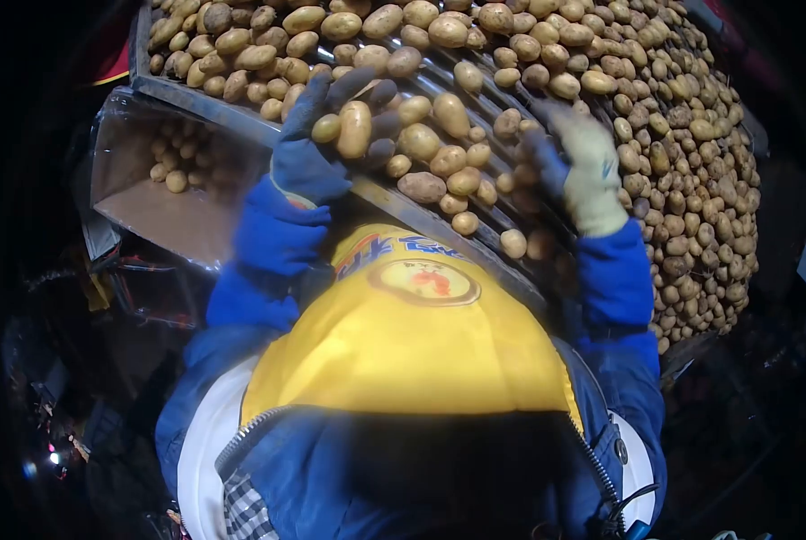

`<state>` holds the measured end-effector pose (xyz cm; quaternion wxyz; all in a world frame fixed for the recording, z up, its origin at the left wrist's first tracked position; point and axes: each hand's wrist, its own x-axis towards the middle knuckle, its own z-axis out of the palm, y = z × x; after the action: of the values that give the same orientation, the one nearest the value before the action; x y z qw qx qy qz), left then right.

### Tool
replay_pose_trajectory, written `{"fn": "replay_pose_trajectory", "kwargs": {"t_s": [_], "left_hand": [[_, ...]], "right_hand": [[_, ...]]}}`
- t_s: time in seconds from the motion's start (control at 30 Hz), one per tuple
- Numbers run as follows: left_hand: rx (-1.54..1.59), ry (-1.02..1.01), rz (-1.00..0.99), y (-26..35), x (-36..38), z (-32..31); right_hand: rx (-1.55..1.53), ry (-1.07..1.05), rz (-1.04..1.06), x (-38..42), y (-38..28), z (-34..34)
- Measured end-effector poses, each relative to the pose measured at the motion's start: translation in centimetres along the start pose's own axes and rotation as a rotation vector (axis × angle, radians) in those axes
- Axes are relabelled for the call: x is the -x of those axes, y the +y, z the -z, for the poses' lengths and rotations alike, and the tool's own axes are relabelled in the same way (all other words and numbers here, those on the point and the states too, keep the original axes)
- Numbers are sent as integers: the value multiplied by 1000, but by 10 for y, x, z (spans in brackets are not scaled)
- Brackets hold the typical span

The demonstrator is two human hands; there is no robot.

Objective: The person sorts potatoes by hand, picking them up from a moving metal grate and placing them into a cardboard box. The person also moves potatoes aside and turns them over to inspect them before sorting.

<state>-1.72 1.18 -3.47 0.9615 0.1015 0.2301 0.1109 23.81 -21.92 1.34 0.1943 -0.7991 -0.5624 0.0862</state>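
My left hand (311,153), in a dark blue glove, is at the near edge of a slatted metal sorting table (466,99). Its fingers curl around a long yellow potato (354,129), and a smaller potato (326,128) lies against the palm. My right hand (578,162) wears a pale glove with blue on the thumb. It is smeared by motion over the slats, and its fingers are too blurred to show a grip. Between the hands lie several loose potatoes (448,160) on the slats.
A large heap of potatoes (682,171) covers the table's right side, and more potatoes (259,56) lie along its back left. Below the left edge stands a plastic-lined box (151,220) with several potatoes inside. A metal rim (209,108) runs along the table's near side.
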Motion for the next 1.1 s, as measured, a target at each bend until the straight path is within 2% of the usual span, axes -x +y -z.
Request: {"fn": "replay_pose_trajectory", "kwargs": {"t_s": [0.07, 0.13, 0.17, 0.2, 0.3, 0.4, 0.5, 0.53, 0.6, 0.67, 0.73, 0.77, 0.8, 0.87, 0.9, 1.0, 1.07, 1.1], "left_hand": [[40, -39, 8, -1, -5, 7], [75, -82, 29, -2, -9, 7], [86, -79, 34, -2, -9, 5], [96, -74, 39, -3, -8, 4], [10, -18, 55, -2, -6, 4], [-18, -64, 102, -2, -12, 2], [-177, 32, 68, -7, -8, -12], [-176, 32, 58, -9, -5, -23], [-133, 64, 128, -14, -1, -42], [-144, 66, 131, -19, -6, -32], [-104, -123, 186, -17, -7, -26], [-151, -47, 148, -17, -2, -33], [-150, -44, 140, -18, -3, -32], [-171, -54, 129, -21, -4, -22], [-295, -73, 86, -21, -3, -17], [-262, -77, 48, -20, 1, -23], [-140, -98, 108, -19, -6, -6], [22, -281, 145, -17, -8, 5]], "right_hand": [[-129, -195, 64, 6, -44, 9], [0, -251, 182, 19, -66, -8], [97, -177, 230, 31, -69, -30], [56, -180, 153, 38, -59, -51], [-5, -152, 107, 16, -75, -45], [60, -132, 88, 11, -73, -51], [-199, -68, -216, 5, -67, -52], [-464, -87, -469, 2, -75, -44], [-699, -36, -604, -16, -90, -19], [-804, -75, -522, -27, -96, -8], [-778, -25, -352, -34, -98, -11], [-841, -14, -395, -37, -102, -10], [-843, -18, -388, -40, -104, -12], [-1030, -5, -463, -44, -106, -18], [-819, -93, -404, -47, -106, -17], [-723, -73, -333, -57, -107, -26], [-837, -70, -349, -65, -114, -24], [-622, 12, -85, -70, -108, -32]]}}
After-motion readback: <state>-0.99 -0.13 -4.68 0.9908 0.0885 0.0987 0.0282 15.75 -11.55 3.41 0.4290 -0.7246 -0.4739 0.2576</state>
